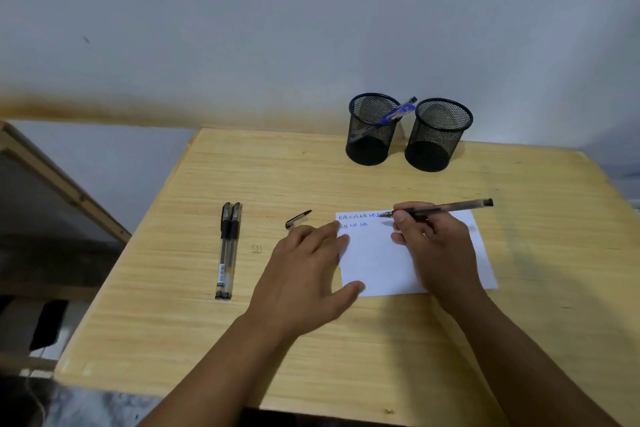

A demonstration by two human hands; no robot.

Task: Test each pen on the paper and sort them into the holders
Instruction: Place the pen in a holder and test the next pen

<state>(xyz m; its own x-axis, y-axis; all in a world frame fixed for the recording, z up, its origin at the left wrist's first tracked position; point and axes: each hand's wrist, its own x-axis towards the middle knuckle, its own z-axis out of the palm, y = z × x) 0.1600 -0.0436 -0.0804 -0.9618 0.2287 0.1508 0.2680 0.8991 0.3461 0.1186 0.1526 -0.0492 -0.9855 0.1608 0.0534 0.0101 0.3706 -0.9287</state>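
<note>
pen (446, 209) pinched in right hand (438, 246), tip on paper (377, 263); left hand (308, 274) flat, fingers spread

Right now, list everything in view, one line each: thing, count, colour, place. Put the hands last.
mesh holders: 2, black, back of the table, side by side.
blue pen: 1, blue, leaning in the left holder.
capped pens: 2, clear and black, lying together at the table's left.
pen cap: 1, clear and black, left of the paper.
paper: 1, white, with written lines along its top edge.
pen in hand: 1, dark, tip on the paper.
table: 1, light wood.
left hand: flat on the paper's left edge.
right hand: gripping the pen.
</note>
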